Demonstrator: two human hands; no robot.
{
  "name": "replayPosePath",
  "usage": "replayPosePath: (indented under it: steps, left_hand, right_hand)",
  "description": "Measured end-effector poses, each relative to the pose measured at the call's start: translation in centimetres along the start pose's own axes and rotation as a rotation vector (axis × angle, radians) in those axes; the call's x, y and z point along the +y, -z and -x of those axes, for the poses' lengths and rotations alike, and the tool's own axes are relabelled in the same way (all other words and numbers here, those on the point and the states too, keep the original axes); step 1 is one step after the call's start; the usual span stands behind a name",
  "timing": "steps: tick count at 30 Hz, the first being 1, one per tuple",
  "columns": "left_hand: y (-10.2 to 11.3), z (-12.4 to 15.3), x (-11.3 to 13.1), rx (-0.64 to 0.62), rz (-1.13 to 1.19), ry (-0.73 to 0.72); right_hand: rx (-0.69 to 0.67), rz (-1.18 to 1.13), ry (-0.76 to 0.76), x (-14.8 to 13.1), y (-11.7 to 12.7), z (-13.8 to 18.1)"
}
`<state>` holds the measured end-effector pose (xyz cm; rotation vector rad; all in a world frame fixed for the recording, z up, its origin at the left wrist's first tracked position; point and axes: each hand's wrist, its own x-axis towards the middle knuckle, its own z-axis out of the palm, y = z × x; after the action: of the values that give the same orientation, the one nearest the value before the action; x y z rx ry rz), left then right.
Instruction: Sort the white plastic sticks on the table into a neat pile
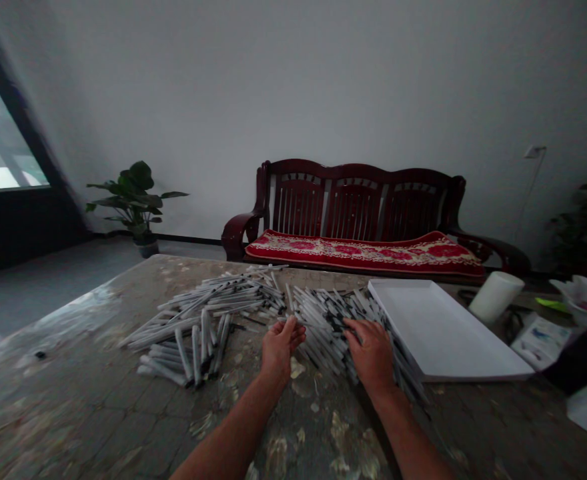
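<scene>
Two heaps of pale, pen-like sticks with black ends cover the middle of the table. My left hand (281, 347) is between the left heap (213, 300) and the right heap (318, 313), fingers curled towards the thumb; what they hold, if anything, is too small to make out. Over the right heap, my right hand (372, 353) bends its fingers down at the black ends. Its thumb and forefinger are close together there, and whatever lies between them is not clear. A bunch of shorter sticks (203, 347) leans at the near side of the left heap.
A shallow white tray (453, 327) lies right of the heaps, beside a white roll (496, 297) and a printed box (541, 340). The stained table (123, 413) has a small black piece (40, 355) at left. Beyond are a wooden bench (358, 200) and a potted plant (136, 193).
</scene>
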<state>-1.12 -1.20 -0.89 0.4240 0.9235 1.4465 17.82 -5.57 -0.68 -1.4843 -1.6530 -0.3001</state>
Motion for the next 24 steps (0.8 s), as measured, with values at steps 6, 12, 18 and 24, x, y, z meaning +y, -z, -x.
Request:
replayPosePath:
  steps: [6, 12, 18, 24]
  left_hand:
    - [-0.1, 0.3, -0.6, -0.038, -0.038, 0.011]
    - [-0.4, 0.5, -0.5, -0.04, -0.026, 0.014]
    - [0.9, -1.0, 1.6, 0.08, 0.028, -0.102]
    - [-0.4, -1.3, 1.0, -0.018, -0.271, -0.155]
  right_hand:
    - [-0.051, 0.0, -0.006, -1.4, 0.3, 0.1]
    - [-0.081, -0.018, -0.006, -2.4, -0.1, 0.1]
    - [0.044, 0.107, -0.032, 0.9, 1.4, -0.2]
    - [0.09, 0.355, -0.199, 3.7, 3.0, 0.0]
